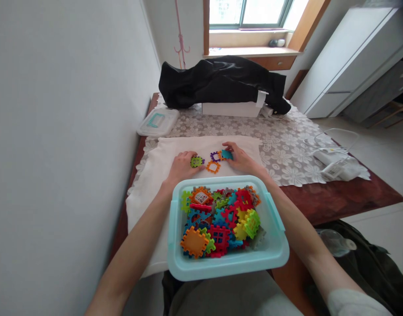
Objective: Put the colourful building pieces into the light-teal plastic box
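Observation:
My left hand is closed on a lime-green interlocking building piece, with a bit of purple showing at its right edge. My right hand grips a blue interlocking piece by its right side. That blue piece touches orange and purple frame pieces; whether they are locked together I cannot tell. Between the hands, an orange square frame piece lies flat on the white cloth. Nearer to me stands a light-blue plastic bin holding many coloured notched pieces.
A white lid with a teal handle lies at the left back of the table. Black fabric drapes over a white box at the back. A white device in plastic wrapping sits on the right edge.

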### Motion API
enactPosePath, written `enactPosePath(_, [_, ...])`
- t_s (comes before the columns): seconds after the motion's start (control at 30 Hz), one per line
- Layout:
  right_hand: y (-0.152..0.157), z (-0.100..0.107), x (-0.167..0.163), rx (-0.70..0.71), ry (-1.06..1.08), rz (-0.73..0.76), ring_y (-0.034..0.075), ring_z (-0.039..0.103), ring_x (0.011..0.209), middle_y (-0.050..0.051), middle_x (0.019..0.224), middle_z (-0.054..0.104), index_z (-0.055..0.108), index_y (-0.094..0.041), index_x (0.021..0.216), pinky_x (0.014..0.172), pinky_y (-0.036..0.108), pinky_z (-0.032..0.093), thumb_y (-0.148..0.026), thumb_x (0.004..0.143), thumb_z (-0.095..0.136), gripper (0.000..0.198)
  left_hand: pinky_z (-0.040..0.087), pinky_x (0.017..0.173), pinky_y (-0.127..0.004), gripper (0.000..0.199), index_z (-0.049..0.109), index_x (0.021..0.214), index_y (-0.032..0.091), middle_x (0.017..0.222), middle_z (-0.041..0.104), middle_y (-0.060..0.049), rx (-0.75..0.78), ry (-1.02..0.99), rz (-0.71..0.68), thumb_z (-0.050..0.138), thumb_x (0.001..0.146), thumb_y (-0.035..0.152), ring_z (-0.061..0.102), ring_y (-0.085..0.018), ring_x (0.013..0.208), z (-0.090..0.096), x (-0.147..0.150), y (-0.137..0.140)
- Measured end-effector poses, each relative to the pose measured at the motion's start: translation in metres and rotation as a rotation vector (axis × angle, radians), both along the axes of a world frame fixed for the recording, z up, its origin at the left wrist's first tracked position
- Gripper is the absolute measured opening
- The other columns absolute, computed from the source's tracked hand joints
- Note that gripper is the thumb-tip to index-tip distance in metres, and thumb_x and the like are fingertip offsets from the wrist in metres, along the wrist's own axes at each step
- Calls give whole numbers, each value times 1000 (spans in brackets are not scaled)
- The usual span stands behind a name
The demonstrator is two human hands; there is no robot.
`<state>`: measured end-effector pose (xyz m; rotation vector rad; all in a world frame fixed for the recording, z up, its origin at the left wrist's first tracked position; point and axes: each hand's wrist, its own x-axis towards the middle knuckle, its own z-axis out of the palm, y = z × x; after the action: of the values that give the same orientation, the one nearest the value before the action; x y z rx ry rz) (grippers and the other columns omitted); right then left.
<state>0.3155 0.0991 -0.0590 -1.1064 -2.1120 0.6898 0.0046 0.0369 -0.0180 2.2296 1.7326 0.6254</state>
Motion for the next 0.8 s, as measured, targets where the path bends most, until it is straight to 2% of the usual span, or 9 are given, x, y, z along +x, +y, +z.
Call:
enactPosePath(0.07, [-2,1,-2,15,3,25,28,71,139,11,147,73,54,-29,154,125,51,56,-13,86,64,70,53,121,-57,56,76,132,17,136,78,-18,-8,27,0,85,92,54,70,-41,132,3,2,-2])
enactPosePath(0.13, [-4,2,-4,31,-10,20,29,69,142,11,150,73,57,-29,149,127,52,54,-13,85,65,66,51,123,-58,60,74,139,18,147,74,-18,-25,52,-6,86,90,51,67,-42,137,6,3,-5])
enactPosePath(0.2, [-4,3,-5,36,-27,5,30,70,141,12,147,74,61,-28,144,127,53,54,-16,86,68,59,49,124,-60,64,71,149,19,160,68,-16,-49,75,-22,82,90,42,63,-43,144,9,3,-8])
enactPosePath(0.27, [-3,3,-4,39,-52,3,30,71,137,11,142,76,65,-28,136,124,53,55,-18,87,70,50,47,126,-60,66,69,154,20,163,68,-13,-71,82,-52,76,89,32,61,-42,146,10,3,-9])
enactPosePath(0.37, [-1,4,-4,55,-81,20,31,70,134,10,136,77,69,-28,125,122,53,56,-22,89,72,36,47,126,-59,63,72,150,19,151,76,-12,-57,49,-87,72,88,26,63,-41,143,9,0,-8])
enactPosePath(0.5, [-1,3,-6,65,-70,10,31,71,129,9,130,78,71,-29,119,117,53,57,-34,96,75,24,49,125,-57,51,77,136,18,141,80,-15,-27,-29,-125,80,88,37,68,-40,136,6,-3,-2])
enactPosePath(0.67, [-2,1,-12,44,-39,-59,30,71,118,8,123,78,71,-28,116,108,49,59,-40,94,80,27,56,116,-54,48,80,122,19,130,82,-15,-50,-158,-115,89,85,49,74,-38,122,5,-3,1])
enactPosePath(0.8, [-7,2,-25,53,60,-59,30,71,122,10,128,78,70,-26,121,110,48,58,-40,95,79,31,61,104,-47,50,80,120,20,127,83,-14,-69,-316,-57,88,85,54,76,-33,112,6,1,-1])
